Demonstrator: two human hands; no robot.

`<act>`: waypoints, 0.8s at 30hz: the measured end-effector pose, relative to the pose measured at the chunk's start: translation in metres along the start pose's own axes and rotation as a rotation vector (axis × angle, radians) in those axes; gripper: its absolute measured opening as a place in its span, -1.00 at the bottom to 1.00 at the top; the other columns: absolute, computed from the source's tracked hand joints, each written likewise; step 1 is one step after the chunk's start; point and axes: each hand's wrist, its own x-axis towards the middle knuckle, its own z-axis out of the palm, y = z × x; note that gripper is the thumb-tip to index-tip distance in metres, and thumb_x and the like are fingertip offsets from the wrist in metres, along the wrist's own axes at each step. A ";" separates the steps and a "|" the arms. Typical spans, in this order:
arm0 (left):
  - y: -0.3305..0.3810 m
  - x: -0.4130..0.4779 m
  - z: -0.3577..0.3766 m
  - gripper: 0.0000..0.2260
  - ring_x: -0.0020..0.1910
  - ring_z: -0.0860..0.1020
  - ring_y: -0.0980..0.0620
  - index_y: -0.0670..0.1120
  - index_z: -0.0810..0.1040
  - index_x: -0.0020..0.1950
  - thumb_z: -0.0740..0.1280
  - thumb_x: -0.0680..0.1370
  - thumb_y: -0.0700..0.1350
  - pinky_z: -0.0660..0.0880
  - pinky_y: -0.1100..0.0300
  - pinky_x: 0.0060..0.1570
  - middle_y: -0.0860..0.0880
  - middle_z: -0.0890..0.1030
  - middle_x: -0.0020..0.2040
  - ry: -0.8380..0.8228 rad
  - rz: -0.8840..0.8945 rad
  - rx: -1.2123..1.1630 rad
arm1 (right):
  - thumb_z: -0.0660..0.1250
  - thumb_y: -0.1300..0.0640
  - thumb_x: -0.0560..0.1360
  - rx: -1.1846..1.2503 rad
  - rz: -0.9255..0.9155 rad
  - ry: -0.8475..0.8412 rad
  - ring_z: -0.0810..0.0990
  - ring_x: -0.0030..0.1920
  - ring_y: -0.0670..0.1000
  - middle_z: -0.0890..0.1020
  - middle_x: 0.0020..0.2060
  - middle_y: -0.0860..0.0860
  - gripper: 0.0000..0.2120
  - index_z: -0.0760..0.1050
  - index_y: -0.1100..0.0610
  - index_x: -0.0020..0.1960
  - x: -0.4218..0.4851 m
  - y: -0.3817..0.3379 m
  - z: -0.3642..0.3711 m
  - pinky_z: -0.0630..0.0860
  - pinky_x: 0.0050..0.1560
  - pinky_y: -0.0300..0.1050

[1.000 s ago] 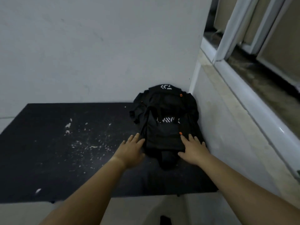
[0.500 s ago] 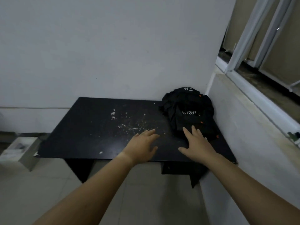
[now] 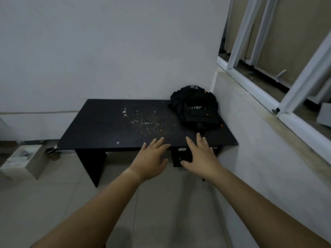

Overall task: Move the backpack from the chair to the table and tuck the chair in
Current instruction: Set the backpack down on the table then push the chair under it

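We see the backpack point(image 3: 194, 109) at the desk's point(image 3: 100, 129) far right corner, both hands point(image 3: 152, 159) point(image 3: 201, 155) empty, fingers point(image 3: 198, 138) spread.

We see the black backpack point(image 3: 194, 109) slumped in a crumpled heap at the far right corner of the black table point(image 3: 107, 126), white lettering and small orange tabs showing on its front, its back against the wall. White flecks speckle the tabletop's middle.
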 end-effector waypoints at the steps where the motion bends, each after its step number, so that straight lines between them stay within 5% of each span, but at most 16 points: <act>1: 0.004 -0.012 0.006 -0.49 0.57 0.02 -0.08 0.06 0.17 0.52 0.22 0.59 0.04 0.03 -0.17 0.52 -0.02 0.07 0.60 -0.012 0.004 0.000 | 0.33 -0.12 0.49 0.008 0.007 -0.003 -0.26 0.55 0.15 -0.26 0.56 0.10 -0.13 -0.17 -0.05 0.57 -0.012 0.002 0.006 -0.05 0.52 0.24; 12: 0.016 -0.151 -0.002 -0.45 0.57 0.00 -0.10 0.06 0.12 0.54 0.23 0.58 0.01 0.00 -0.17 0.51 -0.04 0.02 0.60 -0.190 -0.004 0.164 | 0.34 -0.12 0.48 0.100 0.082 -0.035 -0.25 0.56 0.16 -0.26 0.56 0.11 -0.12 -0.17 -0.06 0.57 -0.137 -0.025 0.046 -0.04 0.52 0.22; 24: -0.074 -0.325 -0.057 -0.41 0.57 -0.01 -0.08 0.05 0.07 0.56 0.24 0.58 0.01 0.03 -0.14 0.53 -0.05 -0.02 0.60 -0.176 -0.156 0.170 | 0.35 -0.11 0.49 0.121 0.011 -0.070 -0.29 0.55 0.14 -0.29 0.56 0.10 -0.12 -0.17 -0.06 0.57 -0.214 -0.176 0.096 -0.08 0.53 0.20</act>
